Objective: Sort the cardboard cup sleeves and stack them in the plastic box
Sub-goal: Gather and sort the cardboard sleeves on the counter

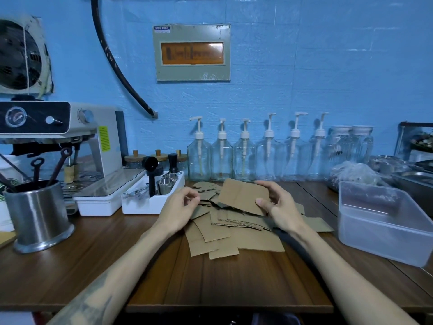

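At frame centre, the right hand (278,207) pinched 1 sleeve (243,195) above the pile (234,231); the left hand (180,205) hovered, its grip loosely curled, holding nothing.

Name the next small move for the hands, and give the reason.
Probably carry the sleeve that the right hand holds over to the plastic box on the right and lay it flat inside: the box looks empty, and the pile is unsorted.

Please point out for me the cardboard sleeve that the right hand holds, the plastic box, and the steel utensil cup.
cardboard sleeve (241,195), head view, middle of its flat face.
plastic box (384,227), head view, front wall.
steel utensil cup (38,216), head view, side wall.
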`<state>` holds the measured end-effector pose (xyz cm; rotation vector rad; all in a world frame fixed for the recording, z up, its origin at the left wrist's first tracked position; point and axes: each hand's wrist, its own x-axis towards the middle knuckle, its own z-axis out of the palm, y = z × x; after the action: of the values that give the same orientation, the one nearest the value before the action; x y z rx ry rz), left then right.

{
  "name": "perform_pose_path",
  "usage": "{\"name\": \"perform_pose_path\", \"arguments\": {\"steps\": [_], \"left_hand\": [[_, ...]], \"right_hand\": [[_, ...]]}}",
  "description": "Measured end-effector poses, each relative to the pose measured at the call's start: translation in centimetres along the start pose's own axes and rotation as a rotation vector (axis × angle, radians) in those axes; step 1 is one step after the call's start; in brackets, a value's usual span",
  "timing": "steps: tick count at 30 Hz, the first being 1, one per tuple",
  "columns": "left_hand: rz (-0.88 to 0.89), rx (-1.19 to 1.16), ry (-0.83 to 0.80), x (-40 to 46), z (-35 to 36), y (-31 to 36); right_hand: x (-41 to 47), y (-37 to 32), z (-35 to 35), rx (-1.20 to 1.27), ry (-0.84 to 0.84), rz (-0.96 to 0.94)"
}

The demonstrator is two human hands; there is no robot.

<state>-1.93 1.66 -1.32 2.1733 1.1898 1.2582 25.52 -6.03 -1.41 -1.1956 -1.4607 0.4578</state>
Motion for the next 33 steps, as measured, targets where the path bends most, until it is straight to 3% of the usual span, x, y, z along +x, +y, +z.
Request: {"name": "perform_pose_path", "arguments": {"steps": [9,14,26,33], "left_hand": [[0.014,0.431,-0.276,5.5,1.9,-2.5],[0.026,0.591,-0.3,6.3,3.0,-3.4],[0.061,0.585,-0.337,6.2,3.1,-3.5],[0.067,0.342,-0.218,6.1,2.9,-2.5]], "right_hand": [[2.9,0.6,0.0,-0.054,-0.023,0.0],[2.5,2.0,-0.1,-0.081,-0.065,-0.002],[2.6,2.1,-0.2,-0.089,-0.076,-0.01],[2.5,2.2,-0.2,-0.078,-0.076,-0.01]]}}
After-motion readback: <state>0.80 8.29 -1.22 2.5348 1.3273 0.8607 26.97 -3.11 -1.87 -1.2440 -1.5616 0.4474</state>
